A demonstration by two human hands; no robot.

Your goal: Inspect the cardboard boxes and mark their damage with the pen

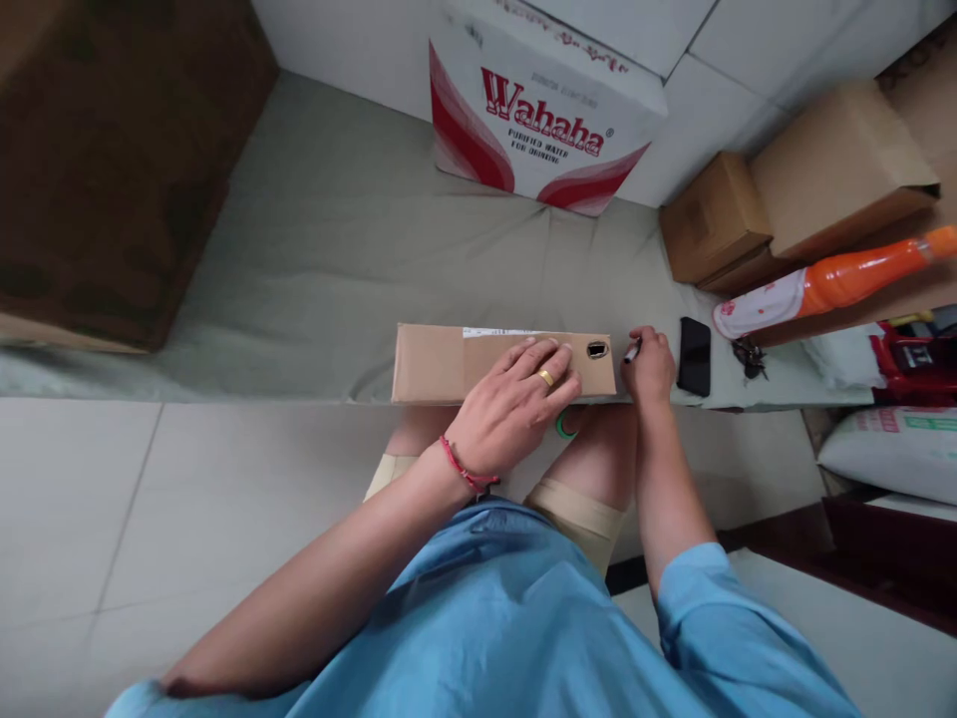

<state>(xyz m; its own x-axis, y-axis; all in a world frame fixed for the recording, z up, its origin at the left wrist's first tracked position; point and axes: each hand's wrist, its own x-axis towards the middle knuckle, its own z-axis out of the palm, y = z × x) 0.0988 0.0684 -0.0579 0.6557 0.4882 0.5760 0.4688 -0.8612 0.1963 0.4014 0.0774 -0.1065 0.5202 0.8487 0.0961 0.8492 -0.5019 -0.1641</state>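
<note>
A long flat cardboard box (434, 364) lies at the front edge of a cloth-covered surface (314, 259), with a strip of tape on top and a small dark oval hole (596, 349) near its right end. My left hand (515, 404) lies flat on the box, fingers stretched out, a gold ring on one finger and a red string at the wrist. A green thing (564, 427) peeks out under that hand. My right hand (649, 367) is closed around a small dark-tipped tool (632, 350) at the box's right end.
A black phone (694, 356) lies just right of my right hand. Behind stand a white and red Wahaha carton (538, 100), brown cartons (714, 214) and an orange bottle (837, 284) on its side. A dark brown box (112, 170) fills the left.
</note>
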